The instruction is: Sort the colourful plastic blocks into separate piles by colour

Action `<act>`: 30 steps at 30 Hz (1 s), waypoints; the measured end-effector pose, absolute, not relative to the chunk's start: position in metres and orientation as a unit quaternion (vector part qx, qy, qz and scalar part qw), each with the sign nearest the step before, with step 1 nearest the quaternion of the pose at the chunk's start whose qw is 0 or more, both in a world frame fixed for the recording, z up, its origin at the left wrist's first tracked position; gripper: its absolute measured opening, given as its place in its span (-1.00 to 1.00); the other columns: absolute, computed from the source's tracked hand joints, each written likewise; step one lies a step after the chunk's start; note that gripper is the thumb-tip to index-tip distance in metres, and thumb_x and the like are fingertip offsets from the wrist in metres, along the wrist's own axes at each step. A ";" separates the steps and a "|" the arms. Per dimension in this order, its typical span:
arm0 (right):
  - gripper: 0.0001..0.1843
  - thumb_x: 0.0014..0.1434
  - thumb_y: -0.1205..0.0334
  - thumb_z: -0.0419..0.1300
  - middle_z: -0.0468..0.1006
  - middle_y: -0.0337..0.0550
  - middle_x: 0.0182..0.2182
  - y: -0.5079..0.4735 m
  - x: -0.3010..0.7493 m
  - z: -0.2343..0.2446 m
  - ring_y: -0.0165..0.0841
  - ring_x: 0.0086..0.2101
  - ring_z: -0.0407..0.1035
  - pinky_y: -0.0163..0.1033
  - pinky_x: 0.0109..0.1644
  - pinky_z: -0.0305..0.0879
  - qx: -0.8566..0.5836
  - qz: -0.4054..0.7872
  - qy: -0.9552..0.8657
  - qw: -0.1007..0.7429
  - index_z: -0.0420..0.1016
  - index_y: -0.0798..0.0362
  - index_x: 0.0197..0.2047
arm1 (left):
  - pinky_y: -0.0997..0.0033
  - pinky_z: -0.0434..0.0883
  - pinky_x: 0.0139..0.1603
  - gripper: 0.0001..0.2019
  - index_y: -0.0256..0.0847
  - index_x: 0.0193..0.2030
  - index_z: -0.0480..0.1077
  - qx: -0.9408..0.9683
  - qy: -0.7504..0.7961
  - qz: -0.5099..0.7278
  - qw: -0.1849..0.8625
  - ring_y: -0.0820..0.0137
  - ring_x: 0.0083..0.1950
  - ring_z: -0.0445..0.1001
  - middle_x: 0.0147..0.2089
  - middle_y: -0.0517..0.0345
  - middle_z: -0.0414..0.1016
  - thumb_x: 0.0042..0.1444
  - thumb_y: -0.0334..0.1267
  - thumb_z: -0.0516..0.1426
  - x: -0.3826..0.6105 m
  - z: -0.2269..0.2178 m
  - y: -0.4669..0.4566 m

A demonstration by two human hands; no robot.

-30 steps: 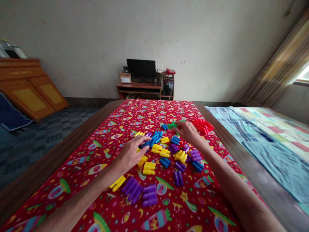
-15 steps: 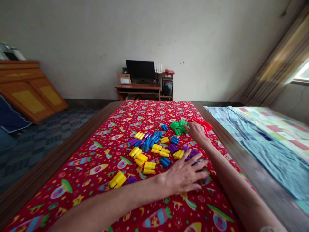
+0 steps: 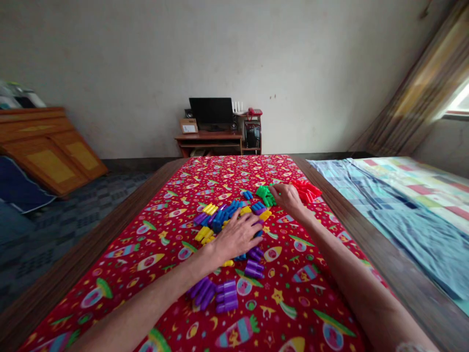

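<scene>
My left hand lies with fingers spread over a loose cluster of plastic toy building blocks, covering some of them. Around it show blue blocks, yellow blocks and purple blocks. Two more purple blocks lie nearer me, below the left wrist. Farther off, my right hand is closed, its curled fingers against the right side of a heap of green blocks. What its fingertips hold, if anything, is hidden. Just right of that hand is a pile of red blocks.
A red patterned cloth covers most of the wooden surface, whose dark edge runs along the right. Beyond it stands a desk with a monitor. A cabinet is at left, a bed at right.
My left hand has moved left and away from me, over the middle of the cluster; several purple and yellow blocks have shifted. My right hand has moved slightly left along the green heap.
</scene>
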State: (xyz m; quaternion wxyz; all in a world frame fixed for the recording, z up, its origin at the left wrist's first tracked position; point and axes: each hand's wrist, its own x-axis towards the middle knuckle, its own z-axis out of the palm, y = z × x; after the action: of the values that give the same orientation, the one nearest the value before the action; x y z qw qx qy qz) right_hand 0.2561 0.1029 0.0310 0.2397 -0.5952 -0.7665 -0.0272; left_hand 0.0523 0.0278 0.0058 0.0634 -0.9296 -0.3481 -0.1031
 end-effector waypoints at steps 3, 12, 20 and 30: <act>-0.44 0.40 0.03 -0.10 0.42 -0.20 -0.60 0.101 0.240 0.015 -0.47 -0.55 0.25 -0.34 -0.42 0.04 -0.485 0.021 -0.820 0.304 0.47 0.13 -0.49 | 0.01 0.14 0.35 -0.71 -0.15 0.01 0.45 -0.914 -0.377 -0.141 0.054 0.20 0.22 0.35 0.15 0.03 0.46 0.33 -0.12 0.00 0.019 0.003 0.031; -0.45 0.41 -0.02 -0.21 0.47 0.09 0.06 0.084 0.194 -0.031 -0.18 0.13 0.30 -0.02 0.20 0.22 -0.360 0.095 -0.883 0.286 0.44 0.07 0.14 | 0.08 0.19 0.37 -0.53 -0.23 0.17 0.35 -0.824 -0.483 -0.295 -0.001 0.21 0.34 0.25 0.28 -0.06 0.34 0.35 -0.07 -0.18 -0.073 -0.018 0.057; -0.52 0.41 0.08 -0.17 0.40 0.16 0.13 0.079 0.191 -0.026 -0.14 0.21 0.17 0.07 0.26 0.13 -0.395 0.077 -0.839 0.366 0.42 0.12 0.13 | 0.15 0.12 0.40 -0.44 -0.31 0.19 0.34 -0.832 -0.486 -0.259 -0.067 0.28 0.34 0.25 0.26 -0.07 0.38 0.31 -0.08 -0.27 -0.037 -0.013 0.145; -0.59 0.39 0.13 -0.17 0.48 -0.07 -0.27 0.078 0.181 -0.037 -0.33 -0.25 0.35 -0.25 -0.13 0.27 -0.386 0.204 -0.820 0.370 0.43 0.08 -0.27 | 0.37 0.18 0.32 -0.59 -0.17 0.07 0.41 -0.898 -0.398 -0.125 -0.140 0.37 0.28 0.33 0.21 0.10 0.45 0.32 -0.09 -0.15 0.026 -0.019 0.179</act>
State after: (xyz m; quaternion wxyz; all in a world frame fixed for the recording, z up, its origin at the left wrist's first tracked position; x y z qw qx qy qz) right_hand 0.1807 0.0781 -0.0372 0.3700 -0.3862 -0.8200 0.2039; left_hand 0.0265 0.1788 -0.0187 -0.1404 -0.8980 -0.3979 -0.1247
